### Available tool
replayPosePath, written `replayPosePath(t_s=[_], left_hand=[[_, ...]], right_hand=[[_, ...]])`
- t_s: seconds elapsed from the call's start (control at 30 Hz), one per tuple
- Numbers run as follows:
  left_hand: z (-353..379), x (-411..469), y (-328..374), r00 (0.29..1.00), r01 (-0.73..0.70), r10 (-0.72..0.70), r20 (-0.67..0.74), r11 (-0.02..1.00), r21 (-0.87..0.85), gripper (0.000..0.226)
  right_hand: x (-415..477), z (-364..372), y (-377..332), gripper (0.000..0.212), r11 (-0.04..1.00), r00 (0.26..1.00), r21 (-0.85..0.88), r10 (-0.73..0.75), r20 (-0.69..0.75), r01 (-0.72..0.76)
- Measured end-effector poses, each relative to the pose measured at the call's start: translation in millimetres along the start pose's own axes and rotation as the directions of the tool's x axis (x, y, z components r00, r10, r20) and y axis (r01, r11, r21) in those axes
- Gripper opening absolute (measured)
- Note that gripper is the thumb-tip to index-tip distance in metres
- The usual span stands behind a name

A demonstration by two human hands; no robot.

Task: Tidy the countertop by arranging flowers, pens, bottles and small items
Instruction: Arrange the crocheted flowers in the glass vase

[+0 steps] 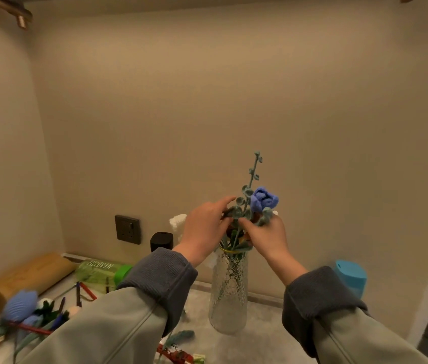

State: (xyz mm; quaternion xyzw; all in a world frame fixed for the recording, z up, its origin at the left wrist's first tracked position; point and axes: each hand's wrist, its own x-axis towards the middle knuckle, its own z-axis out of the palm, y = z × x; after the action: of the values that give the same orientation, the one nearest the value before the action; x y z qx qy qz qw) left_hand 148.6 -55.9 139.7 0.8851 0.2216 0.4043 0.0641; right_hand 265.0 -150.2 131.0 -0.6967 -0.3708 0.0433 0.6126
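While left hand (205, 227), right hand (265, 235) hold flowers (263, 200), vase (230, 292) rim below

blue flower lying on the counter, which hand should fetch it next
Probably the left hand: the loose blue flower lies to its side of the vase; the right hand, pinching the stems, would have to cross over.

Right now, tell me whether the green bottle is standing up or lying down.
Lying down: the green bottle rests on its side on the countertop, its green cap pointing right and its lettering turned upside down.
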Motion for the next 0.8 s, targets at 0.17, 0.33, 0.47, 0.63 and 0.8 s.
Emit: replayPosePath(t_s=[0.17,0.33,0.47,0.63,0.8], left_hand=[[5,-5,-1,1.000,-0.004,0.004,-0.026,1.000,-0.016,0.050],[9,-8,-1,0.998,-0.042,0.044,-0.046,0.998,0.055,0.038],[14,-15,-3,0.997,-0.047,0.054,-0.047,0.990,0.130,0.033],[12,-26,-5,0.997,-0.042,0.053,-0.062,0.986,0.160,0.039],[9,-45,-6,0.998,-0.020,0.027,-0.064,0.994,0.109,0.050]], right_hand=[[-8,3,12,0.012,0.996,0.993,-0.081,-0.011,0.114,0.020],[-8,1,16,0.016,0.987,0.976,-0.146,-0.040,0.212,0.072],[-13,-2,23,0.019,0.987,0.969,-0.134,-0.058,0.242,0.093],[-28,-4,28,0.040,0.995,0.996,-0.096,-0.026,0.086,0.034],[-54,-1,37,0.055,0.999,0.999,-0.023,0.036,-0.027,-0.037]])
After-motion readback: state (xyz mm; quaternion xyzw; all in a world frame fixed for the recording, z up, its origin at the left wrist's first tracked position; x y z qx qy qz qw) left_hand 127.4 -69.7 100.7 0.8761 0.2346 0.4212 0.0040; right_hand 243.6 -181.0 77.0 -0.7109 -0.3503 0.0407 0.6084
